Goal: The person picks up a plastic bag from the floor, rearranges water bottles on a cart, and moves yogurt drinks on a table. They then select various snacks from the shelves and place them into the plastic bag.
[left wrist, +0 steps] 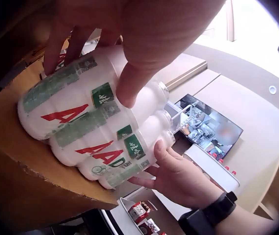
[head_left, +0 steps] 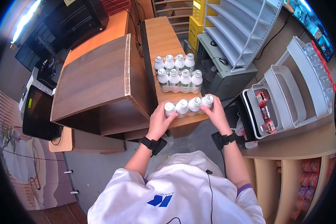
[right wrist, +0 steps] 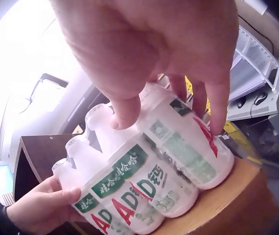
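A wrapped pack of white milk drink bottles [head_left: 182, 107] with foil tops stands in a row at the near end of a narrow wooden bench [head_left: 162, 35]. My left hand [head_left: 160, 121] grips its left end, thumb on the near side. At the opposite end, my right hand [head_left: 218, 115] holds the pack with the thumb near a bottle's shoulder. Green labels and red letters show on the bottles [right wrist: 129, 188] in the right wrist view. The left wrist view has the pack's underside [left wrist: 76, 159] close over the bench edge. Behind it stand more wrapped bottles [head_left: 179, 80] in two rows.
Left of the bench is a brown wooden cabinet [head_left: 97, 74] with an open front. A grey metal case [head_left: 233, 72] carries a white shelf rack [head_left: 233, 31] on the right. Nearer right, white bins [head_left: 255, 108] hold red packets, above a wooden shelf unit [head_left: 295, 153].
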